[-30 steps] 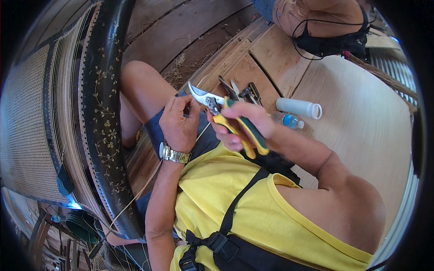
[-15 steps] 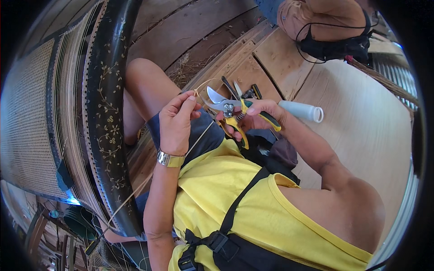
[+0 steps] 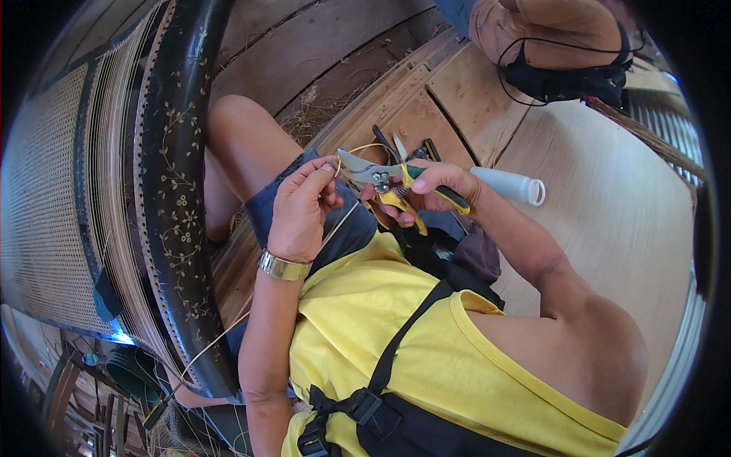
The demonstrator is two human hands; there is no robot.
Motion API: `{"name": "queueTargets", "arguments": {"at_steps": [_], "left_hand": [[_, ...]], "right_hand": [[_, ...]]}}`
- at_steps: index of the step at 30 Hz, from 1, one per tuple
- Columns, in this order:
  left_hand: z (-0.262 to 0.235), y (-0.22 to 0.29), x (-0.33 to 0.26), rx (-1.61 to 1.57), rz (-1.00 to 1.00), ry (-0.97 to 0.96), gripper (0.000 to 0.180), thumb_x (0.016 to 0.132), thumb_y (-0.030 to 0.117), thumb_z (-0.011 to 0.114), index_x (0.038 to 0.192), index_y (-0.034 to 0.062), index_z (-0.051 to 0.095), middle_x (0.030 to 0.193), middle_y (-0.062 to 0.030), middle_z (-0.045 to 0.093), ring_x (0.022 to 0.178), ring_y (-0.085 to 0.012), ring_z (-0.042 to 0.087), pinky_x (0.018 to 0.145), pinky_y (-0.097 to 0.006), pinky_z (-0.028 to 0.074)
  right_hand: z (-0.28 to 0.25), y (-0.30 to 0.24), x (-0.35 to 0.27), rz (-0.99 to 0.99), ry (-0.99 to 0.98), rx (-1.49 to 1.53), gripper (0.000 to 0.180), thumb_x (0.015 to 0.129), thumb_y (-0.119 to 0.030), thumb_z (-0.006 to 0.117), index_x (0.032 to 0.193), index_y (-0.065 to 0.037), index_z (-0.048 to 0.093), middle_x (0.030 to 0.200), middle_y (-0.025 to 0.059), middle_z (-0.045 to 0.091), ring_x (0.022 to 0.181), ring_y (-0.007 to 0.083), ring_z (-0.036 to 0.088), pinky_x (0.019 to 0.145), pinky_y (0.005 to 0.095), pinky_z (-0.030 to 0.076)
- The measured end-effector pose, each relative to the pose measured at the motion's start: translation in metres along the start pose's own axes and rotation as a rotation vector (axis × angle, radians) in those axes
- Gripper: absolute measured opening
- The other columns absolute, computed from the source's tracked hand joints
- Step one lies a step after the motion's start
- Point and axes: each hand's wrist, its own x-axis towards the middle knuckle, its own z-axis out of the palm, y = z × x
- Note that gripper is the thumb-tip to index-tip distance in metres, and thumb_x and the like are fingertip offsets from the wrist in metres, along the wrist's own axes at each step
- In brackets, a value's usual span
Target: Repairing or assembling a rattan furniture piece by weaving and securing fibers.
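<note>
My left hand pinches a thin tan cane strand between thumb and fingers, close to its end. Part of the strand trails down past my wrist toward the lower left. Wrapped around the yellow and dark green handles of a pair of pruning shears is my right hand. The shears' blades point left and reach the strand right by my left fingertips; whether they cut into it I cannot tell. To my left stands a dark frame rail with painted gold flowers, beside a woven cane panel.
A pale bottle lies by my right forearm on the light wooden board. More hand tools lie beyond the shears. Another person's bare leg and a black bag are at the upper right. Loose strands stretch along the rail.
The shears have moved left, with their blades now meeting the strand at my left fingertips. The handles are squeezed closer together. My left hand has shifted slightly right.
</note>
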Motion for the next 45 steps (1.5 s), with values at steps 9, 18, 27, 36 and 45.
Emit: {"name": "queueTargets", "arguments": {"at_steps": [9, 18, 27, 36, 45], "left_hand": [[-0.003, -0.008, 0.005, 0.09, 0.082, 0.027, 0.016, 0.098, 0.014, 0.059, 0.11, 0.0035, 0.065, 0.075, 0.003, 0.056, 0.066, -0.0059, 0.05, 0.064, -0.024, 0.046], [-0.004, -0.009, 0.007, 0.109, 0.113, -0.018, 0.017, 0.099, 0.013, 0.058, 0.111, 0.0033, 0.065, 0.076, 0.0033, 0.056, 0.066, -0.0051, 0.051, 0.065, -0.023, 0.046], [0.0, -0.009, 0.005, 0.205, 0.138, -0.03, 0.02, 0.1, 0.017, 0.057, 0.11, 0.0017, 0.066, 0.079, 0.0037, 0.058, 0.065, -0.0034, 0.049, 0.062, -0.018, 0.041], [0.007, -0.007, -0.003, 0.479, 0.32, -0.003, 0.02, 0.099, 0.017, 0.062, 0.108, -0.0002, 0.066, 0.084, 0.0042, 0.061, 0.074, -0.0023, 0.051, 0.068, -0.019, 0.043], [-0.004, -0.011, -0.003, 0.532, 0.317, 0.107, 0.021, 0.098, 0.017, 0.063, 0.109, -0.0016, 0.066, 0.089, 0.0017, 0.065, 0.079, -0.0044, 0.055, 0.072, -0.02, 0.045]], "right_hand": [[0.006, 0.003, -0.001, -0.006, 0.069, 0.064, 0.075, 0.076, -0.035, 0.071, 0.133, 0.009, 0.048, 0.086, 0.0113, 0.06, 0.068, 0.0166, 0.056, 0.068, 0.0285, 0.046], [0.006, 0.003, -0.004, -0.001, 0.093, 0.064, 0.068, 0.076, -0.033, 0.069, 0.126, 0.009, 0.051, 0.082, 0.0102, 0.059, 0.062, 0.0138, 0.054, 0.063, 0.0248, 0.045], [0.012, -0.024, -0.024, -0.291, 0.096, -0.157, 0.059, 0.081, -0.032, 0.068, 0.12, 0.009, 0.056, 0.087, 0.0084, 0.059, 0.075, 0.0136, 0.058, 0.071, 0.0253, 0.047], [-0.244, -0.019, -0.06, 0.077, 1.675, -1.481, 0.081, 0.086, -0.063, 0.061, 0.136, 0.001, 0.052, 0.129, 0.026, 0.058, 0.125, 0.0402, 0.052, 0.103, 0.0454, 0.043], [-0.065, -0.073, 0.034, -0.437, 0.851, -1.316, 0.06, 0.092, -0.044, 0.062, 0.134, -0.002, 0.054, 0.114, 0.0199, 0.065, 0.09, 0.0272, 0.066, 0.081, 0.0373, 0.053]]}}
